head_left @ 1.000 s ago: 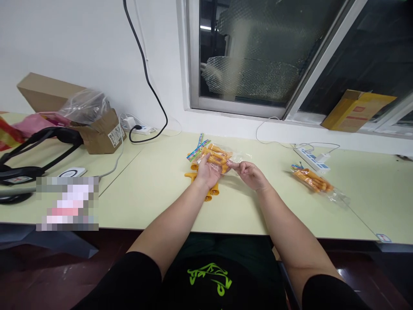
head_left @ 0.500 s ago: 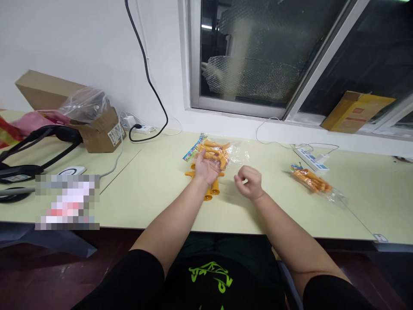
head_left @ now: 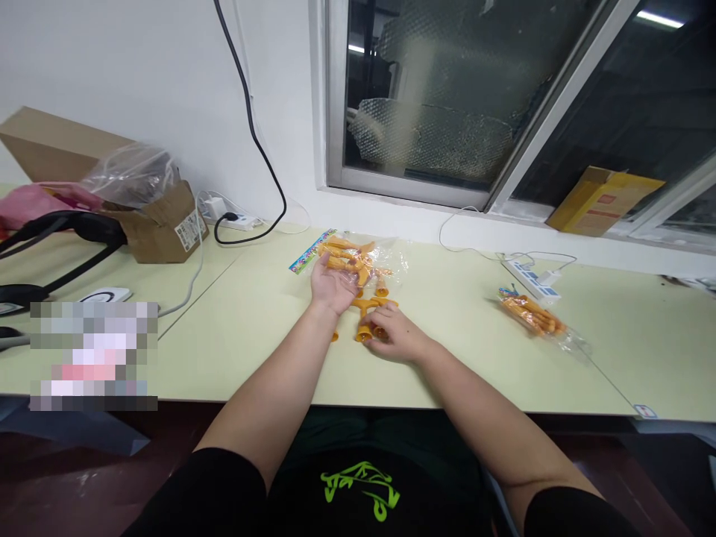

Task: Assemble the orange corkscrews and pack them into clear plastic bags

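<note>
My left hand [head_left: 333,289] is palm up, with its thumb over a clear plastic bag [head_left: 385,257] that has a colourful header strip. Orange plastic pieces [head_left: 350,261] lie inside this bag; my other left fingers are hidden under it. On the table just in front of it are loose orange Y-shaped plastic pieces [head_left: 366,306] with flared, hollow ends. My right hand [head_left: 396,333] rests over these, its fingers curled around the flared end of one. Part of that piece is covered by the fingers.
Another bag of orange pieces [head_left: 531,313] lies to the right, near a power strip [head_left: 531,280]. At left stand a cardboard box [head_left: 162,231], a black strap-like frame [head_left: 83,231] and a white round-topped pad [head_left: 106,296]. A black cable [head_left: 262,156] hangs along the wall.
My right hand has come left and down from above the table onto the loose orange pieces. My left hand and the bag have shifted slightly left, uncovering more of those pieces.
</note>
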{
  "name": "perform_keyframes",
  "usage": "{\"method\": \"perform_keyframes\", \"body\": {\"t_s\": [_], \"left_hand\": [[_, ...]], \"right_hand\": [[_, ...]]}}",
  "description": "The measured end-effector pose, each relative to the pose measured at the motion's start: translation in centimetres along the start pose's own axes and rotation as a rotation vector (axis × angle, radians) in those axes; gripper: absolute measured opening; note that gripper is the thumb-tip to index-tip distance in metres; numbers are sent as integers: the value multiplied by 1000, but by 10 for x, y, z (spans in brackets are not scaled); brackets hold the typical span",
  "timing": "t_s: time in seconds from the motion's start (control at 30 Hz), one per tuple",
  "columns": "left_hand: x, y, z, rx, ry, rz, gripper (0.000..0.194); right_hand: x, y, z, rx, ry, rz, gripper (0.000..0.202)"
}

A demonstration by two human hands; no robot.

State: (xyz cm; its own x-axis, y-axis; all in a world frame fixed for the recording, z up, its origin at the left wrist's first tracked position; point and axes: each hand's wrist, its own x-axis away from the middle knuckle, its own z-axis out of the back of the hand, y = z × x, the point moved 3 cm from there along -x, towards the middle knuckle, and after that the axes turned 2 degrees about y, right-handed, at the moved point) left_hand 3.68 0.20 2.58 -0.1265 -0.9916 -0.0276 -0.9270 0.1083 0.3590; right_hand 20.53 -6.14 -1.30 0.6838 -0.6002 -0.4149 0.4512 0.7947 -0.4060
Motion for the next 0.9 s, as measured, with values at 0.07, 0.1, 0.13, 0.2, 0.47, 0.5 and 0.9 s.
{"method": "perform_keyframes", "body": {"t_s": [0.07,0.1,0.13,0.2,0.47,0.5,0.9], "left_hand": [[0,-1,1,-7,-7,10,43],[-1,-2,1,-11,-10,15,43],[-1,-3,1,-15,-16,19,42],[0,-5,1,-27,-29,27,42],[3,-5,0,-54,28,36,49],[3,-5,-1,-58,31,39,50],[6,-9,-4,-102,28,65,45]], "right_hand": [[3,9,5,-27,-3,-56,29],[5,14,8,-47,1,-86,29],[7,20,11,-69,7,-118,29],[11,32,19,-122,19,-184,31],[33,80,42,-327,26,-536,38],[35,84,43,-280,38,-546,41],[43,100,63,-163,339,-763,29]]}}
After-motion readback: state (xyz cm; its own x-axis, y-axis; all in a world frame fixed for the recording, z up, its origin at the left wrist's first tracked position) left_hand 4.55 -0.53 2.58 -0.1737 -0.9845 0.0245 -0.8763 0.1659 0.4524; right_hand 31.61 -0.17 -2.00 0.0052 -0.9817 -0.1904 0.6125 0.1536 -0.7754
